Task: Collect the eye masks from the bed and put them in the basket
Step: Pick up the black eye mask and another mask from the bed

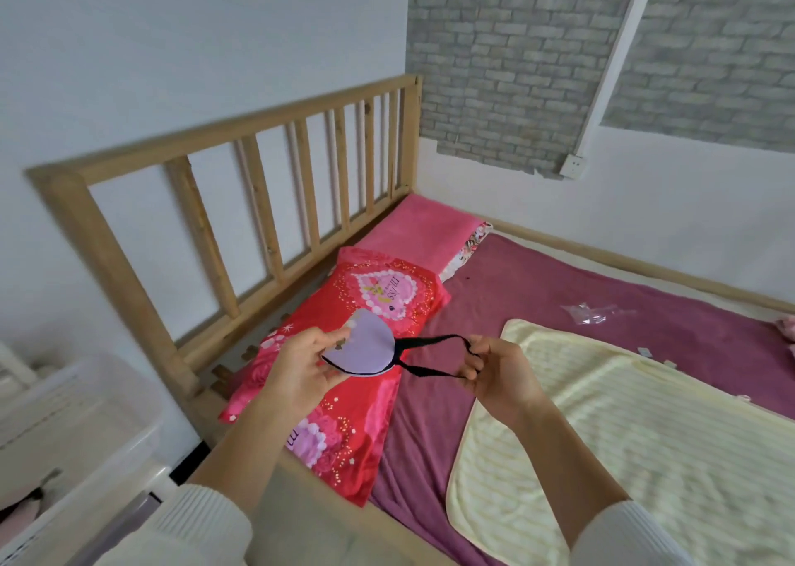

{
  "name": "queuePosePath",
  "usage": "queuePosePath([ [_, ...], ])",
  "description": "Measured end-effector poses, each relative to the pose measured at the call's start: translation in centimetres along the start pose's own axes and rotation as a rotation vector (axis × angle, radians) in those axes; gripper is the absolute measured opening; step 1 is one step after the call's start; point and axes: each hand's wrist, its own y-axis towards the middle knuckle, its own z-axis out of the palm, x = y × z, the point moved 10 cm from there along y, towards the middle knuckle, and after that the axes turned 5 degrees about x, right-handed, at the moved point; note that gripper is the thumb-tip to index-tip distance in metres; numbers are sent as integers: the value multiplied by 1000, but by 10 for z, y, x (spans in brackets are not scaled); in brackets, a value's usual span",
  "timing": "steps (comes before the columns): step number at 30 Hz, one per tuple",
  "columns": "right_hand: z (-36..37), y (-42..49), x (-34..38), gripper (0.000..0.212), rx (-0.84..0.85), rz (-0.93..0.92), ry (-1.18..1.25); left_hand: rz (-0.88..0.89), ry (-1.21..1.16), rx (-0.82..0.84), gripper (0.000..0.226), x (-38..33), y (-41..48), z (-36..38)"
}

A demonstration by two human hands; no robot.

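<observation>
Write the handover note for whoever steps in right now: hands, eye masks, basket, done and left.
Left hand: fingers pinch the folded lilac eye mask, held in the air over the red pillow.
Right hand: fingers hold the mask's black strap, pulled out to the side.
White basket: at lower left, beside the bed's wooden headboard; something pink lies in a container at the frame's lower left, too unclear to name.
Done: this mask is off the bed.
Left: drop it into the basket, then check the purple sheet; a small pink item sits at the far right edge, unidentifiable.
</observation>
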Motion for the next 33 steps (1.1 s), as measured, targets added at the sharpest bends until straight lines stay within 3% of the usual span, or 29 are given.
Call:
queuePosePath([
  [2,6,-1,3,13,8,-25,38,42,161,-61,15,-9,-1,-10],
  [6,39,-6,26,27,218,-138,274,119,418,-139,46,-25,-4,-19],
  [8,50,-4,42,29,259,-227,380,106,521,-105,40,-27,-6,-19],
  [9,49,1,47,29,195,-262,338,98,561,-74,27,-26,-6,-17],
  [10,46,4,52,28,91,-317,166,96,593,-50,17,-26,-8,-16],
  [11,42,6,60,27,-55,-375,-168,105,615,-30,18,-27,-9,-15],
  [13,52,13,64,24,-243,-390,-1095,131,576,-31,26,-32,-10,-17],
  [14,62,19,55,25,-245,-350,-1463,157,540,-61,31,-38,-11,-22],
  [15,66,24,42,31,-184,-272,-1671,194,517,-113,34,-46,-12,-30],
  [16,70,25,27,45,-49,-184,-1691,233,515,-176,33,-55,-13,-39],
  [17,76,24,11,50,126,-102,-1579,266,527,-236,29,-63,-16,-48],
  [19,100,11,-14,34,410,43,-1284,310,538,-340,22,-74,-22,-69],
  [21,122,2,-24,27,528,149,-1059,315,555,-416,23,-78,-26,-86],
  [23,137,-4,-33,33,595,237,-1073,313,608,-468,21,-77,-29,-99],
  [26,143,-8,-41,33,638,254,-1317,327,675,-526,19,-77,-35,-111],
  [27,149,-13,-46,31,696,266,-1274,332,684,-535,18,-78,-36,-114],
  [30,188,-31,-45,36,929,287,-611,332,713,-474,17,-76,-39,-113],
  [32,208,-24,-24,45,906,191,-179,339,754,-338,17,-71,-39,-100],
  [33,208,-12,-16,45,815,100,-101,339,773,-292,17,-67,-41,-95],
])
